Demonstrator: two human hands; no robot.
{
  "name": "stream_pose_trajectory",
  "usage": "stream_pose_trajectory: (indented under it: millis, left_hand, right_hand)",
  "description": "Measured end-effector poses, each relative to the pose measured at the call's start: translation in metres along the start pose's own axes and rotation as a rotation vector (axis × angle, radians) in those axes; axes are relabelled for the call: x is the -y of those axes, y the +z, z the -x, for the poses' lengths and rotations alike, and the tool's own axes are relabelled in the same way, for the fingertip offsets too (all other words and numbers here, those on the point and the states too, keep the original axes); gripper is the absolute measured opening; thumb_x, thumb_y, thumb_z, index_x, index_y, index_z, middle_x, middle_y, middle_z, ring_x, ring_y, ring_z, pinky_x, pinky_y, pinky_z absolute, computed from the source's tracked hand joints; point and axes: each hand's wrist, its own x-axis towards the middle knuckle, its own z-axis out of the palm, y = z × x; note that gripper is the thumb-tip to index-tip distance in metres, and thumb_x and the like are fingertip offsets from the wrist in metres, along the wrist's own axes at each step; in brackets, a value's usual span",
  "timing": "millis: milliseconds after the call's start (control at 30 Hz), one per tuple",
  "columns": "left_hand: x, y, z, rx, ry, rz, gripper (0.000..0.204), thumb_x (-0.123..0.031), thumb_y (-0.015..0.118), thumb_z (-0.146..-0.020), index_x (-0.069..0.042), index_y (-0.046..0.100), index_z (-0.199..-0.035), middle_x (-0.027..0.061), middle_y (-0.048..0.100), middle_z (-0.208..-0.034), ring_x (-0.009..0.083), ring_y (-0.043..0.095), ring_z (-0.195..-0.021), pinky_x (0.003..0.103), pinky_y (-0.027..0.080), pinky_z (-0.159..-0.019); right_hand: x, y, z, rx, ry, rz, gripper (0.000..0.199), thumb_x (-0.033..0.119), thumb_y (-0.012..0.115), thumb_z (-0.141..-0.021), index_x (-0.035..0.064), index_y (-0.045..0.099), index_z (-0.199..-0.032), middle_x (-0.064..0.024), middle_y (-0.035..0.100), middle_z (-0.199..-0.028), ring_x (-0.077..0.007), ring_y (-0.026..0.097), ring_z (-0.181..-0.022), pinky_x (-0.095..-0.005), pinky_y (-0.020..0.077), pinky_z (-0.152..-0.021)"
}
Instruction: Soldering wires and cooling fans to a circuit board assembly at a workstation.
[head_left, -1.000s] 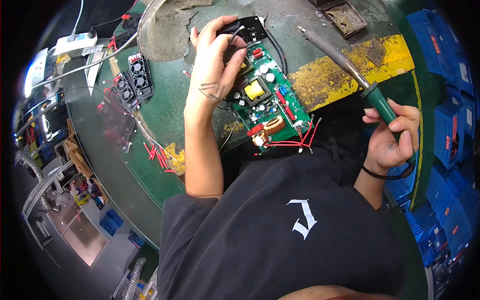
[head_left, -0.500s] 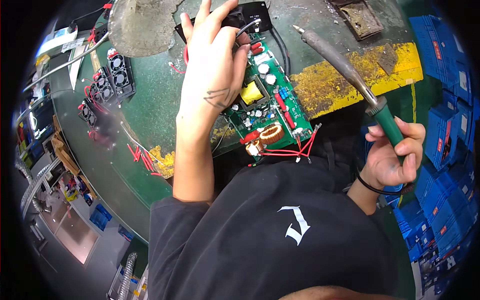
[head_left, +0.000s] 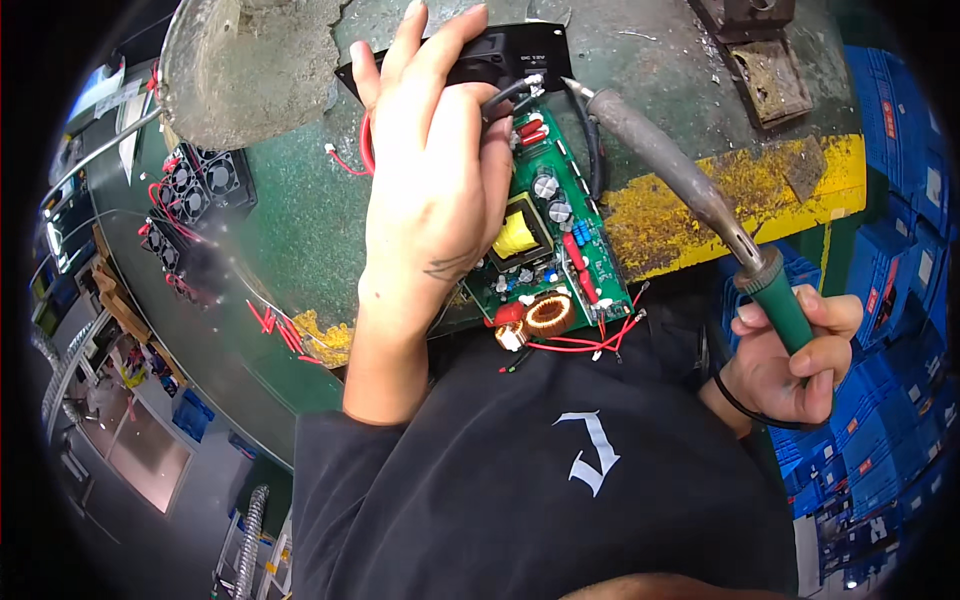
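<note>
In my right hand (head_left: 795,365) is a soldering iron (head_left: 665,160), its green handle wrapped by my fingers. The tip points up and left, a short gap from the silvery end of a thick black wire (head_left: 509,93). My left hand (head_left: 425,200) pinches that wire between thumb and forefinger, while its other fingers reach over a black end panel (head_left: 540,45). The wire's end lies against the panel's face. Below the panel is a green circuit board (head_left: 600,262) with a yellow transformer (head_left: 516,233) and copper coils (head_left: 547,315), partly covered by my left hand.
Small black fans (head_left: 220,177) and cut red tubing pieces (head_left: 272,325) lie left on the green bench. A grey crusted round plate (head_left: 250,70) stands far left. At the far right is a metal tray (head_left: 772,85) with dross. Blue boxes (head_left: 885,270) are stacked beyond the bench's yellow edge.
The soldering iron's tip has come closer to the black wire's end. The bench, board and panel have shifted slightly in view. My left hand still keeps its pinch on the wire.
</note>
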Motion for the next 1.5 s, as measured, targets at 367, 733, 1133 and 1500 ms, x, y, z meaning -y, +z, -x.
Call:
stream_pose_trajectory:
  millis: [367,733,1133,1500]
  left_hand:
    - [0.038,0.037,0.004,-0.342,0.277,0.172,0.028,0.003,0.072,-0.069,-0.001,0.055,-0.091,0.0281,0.055,-0.137,0.0515,0.047,-0.133,0.069,0.023,-0.116]
    - [0.018,0.026,-0.012,-0.258,0.193,0.037,0.030,0.000,0.074,-0.068,0.002,0.055,-0.091,0.0282,0.053,-0.138,0.0509,0.045,-0.134,0.068,0.025,-0.115]
    - [0.040,0.061,-0.035,-1.036,0.787,0.169,0.025,-0.005,0.077,-0.072,0.002,0.061,-0.090,0.0243,0.059,-0.135,0.0459,0.052,-0.131,0.063,0.034,-0.113]
    - [0.069,0.082,-0.029,-0.954,0.757,0.117,0.028,-0.004,0.076,-0.070,0.005,0.061,-0.092,0.0230,0.059,-0.134,0.0461,0.053,-0.128,0.060,0.037,-0.112]
  right_hand:
    - [0.001,0.005,-0.001,0.063,-0.018,-0.001,0.034,0.029,0.047,-0.102,0.0037,0.054,-0.081,-0.0210,0.051,-0.121,-0.0407,0.069,-0.075,-0.0440,0.0643,-0.062]
    - [-0.008,0.013,-0.005,0.044,-0.019,0.052,0.036,0.030,0.047,-0.102,0.0023,0.051,-0.078,-0.0217,0.052,-0.113,-0.0418,0.069,-0.071,-0.0443,0.0636,-0.057]
    - [-0.014,0.014,-0.001,0.023,-0.032,0.126,0.037,0.030,0.049,-0.098,0.0041,0.047,-0.072,-0.0178,0.053,-0.108,-0.0409,0.070,-0.069,-0.0429,0.0631,-0.052]
    - [-0.014,0.024,0.004,0.031,-0.148,0.217,0.039,0.025,0.049,-0.100,-0.0006,0.052,-0.070,-0.0210,0.055,-0.106,-0.0404,0.070,-0.066,-0.0441,0.0655,-0.057]
